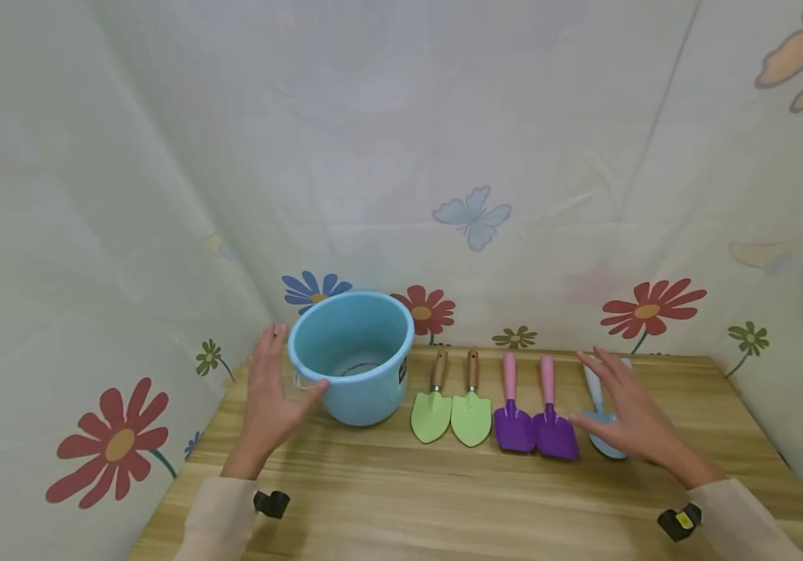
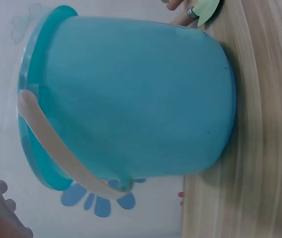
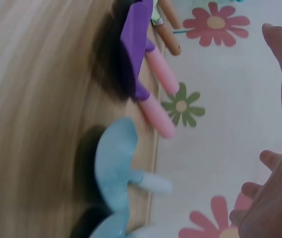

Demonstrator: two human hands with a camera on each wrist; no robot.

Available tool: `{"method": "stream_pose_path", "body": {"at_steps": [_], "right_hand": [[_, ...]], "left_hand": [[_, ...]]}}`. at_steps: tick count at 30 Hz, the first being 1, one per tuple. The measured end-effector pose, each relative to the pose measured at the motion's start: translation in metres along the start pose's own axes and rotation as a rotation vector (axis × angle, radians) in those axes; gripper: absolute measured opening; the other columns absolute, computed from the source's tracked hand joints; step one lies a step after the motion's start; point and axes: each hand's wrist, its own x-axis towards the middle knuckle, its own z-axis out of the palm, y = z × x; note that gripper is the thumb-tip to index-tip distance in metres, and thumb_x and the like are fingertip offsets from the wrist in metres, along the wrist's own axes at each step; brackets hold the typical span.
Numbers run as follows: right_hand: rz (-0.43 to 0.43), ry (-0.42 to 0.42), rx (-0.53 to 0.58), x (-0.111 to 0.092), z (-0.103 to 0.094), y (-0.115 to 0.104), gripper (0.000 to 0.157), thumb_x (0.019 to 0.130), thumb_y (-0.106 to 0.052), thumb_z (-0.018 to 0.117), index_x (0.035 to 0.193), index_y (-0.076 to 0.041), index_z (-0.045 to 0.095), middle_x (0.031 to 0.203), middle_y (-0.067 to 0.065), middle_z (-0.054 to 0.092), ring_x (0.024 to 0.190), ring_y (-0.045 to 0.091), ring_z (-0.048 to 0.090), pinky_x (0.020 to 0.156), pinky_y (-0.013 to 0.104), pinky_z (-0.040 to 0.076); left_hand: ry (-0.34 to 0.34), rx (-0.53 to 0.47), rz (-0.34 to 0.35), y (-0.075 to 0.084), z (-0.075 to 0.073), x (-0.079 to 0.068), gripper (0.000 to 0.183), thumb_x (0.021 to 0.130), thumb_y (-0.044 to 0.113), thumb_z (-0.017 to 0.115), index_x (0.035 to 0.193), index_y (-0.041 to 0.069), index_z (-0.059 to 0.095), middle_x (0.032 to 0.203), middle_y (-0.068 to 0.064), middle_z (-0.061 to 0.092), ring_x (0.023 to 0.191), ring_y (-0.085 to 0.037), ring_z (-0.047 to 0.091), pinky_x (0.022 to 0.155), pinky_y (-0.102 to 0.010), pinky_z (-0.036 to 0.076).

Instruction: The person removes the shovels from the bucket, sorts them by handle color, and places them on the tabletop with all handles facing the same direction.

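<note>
A light blue bucket (image 1: 362,397) stands upright, and its pale handle (image 2: 61,151) hangs down the side in the left wrist view. My left hand (image 1: 271,393) is at the bucket's left side, fingers extended and thumb near the rim; whether it touches cannot be told. Over the light blue trowels (image 3: 116,163) at the right end of the row hovers my right hand (image 1: 628,413), fingers spread and holding nothing. It partly hides those trowels in the head view. Two purple shovels (image 1: 515,428) with pink handles lie just left of it.
Between bucket and purple shovels lie two green trowels (image 1: 471,419) with wooden handles. Everything sits on a wood-grain table (image 1: 443,506). A pale curtain (image 1: 373,156) printed with flowers and butterflies rises along the table's back and sides.
</note>
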Motion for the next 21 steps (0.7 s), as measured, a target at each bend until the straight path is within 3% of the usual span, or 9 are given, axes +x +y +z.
{"method": "stream_pose_path", "body": {"at_steps": [3, 9, 15, 19, 21], "right_hand": [[0.013, 0.006, -0.003, -0.008, -0.004, 0.005, 0.102, 0.079, -0.039, 0.087, 0.163, -0.023, 0.03, 0.167, 0.02, 0.022, 0.147, 0.053, 0.023, 0.105, 0.079, 0.022], [0.032, 0.026, -0.063, -0.017, -0.01, 0.012, 0.105, 0.076, -0.042, 0.088, 0.163, -0.026, 0.031, 0.167, 0.019, 0.022, 0.144, 0.054, 0.028, 0.101, 0.08, 0.026], [0.0, 0.065, -0.138, -0.025, -0.015, 0.018, 0.107, 0.072, -0.046, 0.088, 0.162, -0.026, 0.033, 0.164, 0.023, 0.028, 0.137, 0.054, 0.034, 0.101, 0.076, 0.028], [-0.014, 0.083, -0.182, -0.029, -0.016, 0.021, 0.107, 0.072, -0.05, 0.087, 0.161, -0.024, 0.034, 0.162, 0.024, 0.029, 0.137, 0.055, 0.033, 0.109, 0.073, 0.023], [-0.007, 0.081, -0.188, -0.03, -0.017, 0.02, 0.106, 0.073, -0.051, 0.086, 0.161, -0.023, 0.034, 0.162, 0.024, 0.029, 0.138, 0.056, 0.032, 0.11, 0.073, 0.021]], "left_hand": [[0.001, 0.058, 0.087, 0.009, -0.001, 0.005, 0.107, 0.082, 0.06, 0.075, 0.165, 0.021, 0.021, 0.172, -0.008, 0.01, 0.156, -0.04, 0.007, 0.118, -0.07, 0.007], [-0.023, 0.17, 0.208, 0.034, -0.001, 0.019, 0.11, 0.083, 0.086, 0.051, 0.165, 0.021, 0.021, 0.172, -0.009, 0.01, 0.156, -0.04, 0.009, 0.118, -0.071, 0.008], [-0.046, 0.203, 0.263, 0.06, 0.008, 0.031, 0.108, 0.082, 0.09, 0.044, 0.165, 0.025, 0.022, 0.172, -0.01, 0.011, 0.157, -0.039, 0.008, 0.117, -0.072, 0.009], [-0.067, 0.217, 0.291, 0.073, 0.019, 0.035, 0.107, 0.082, 0.091, 0.041, 0.165, 0.026, 0.024, 0.172, -0.009, 0.01, 0.157, -0.039, 0.008, 0.118, -0.071, 0.009], [-0.076, 0.21, 0.308, 0.079, 0.026, 0.037, 0.106, 0.082, 0.089, 0.046, 0.164, 0.026, 0.025, 0.172, -0.01, 0.011, 0.156, -0.04, 0.01, 0.118, -0.069, 0.009]]}}
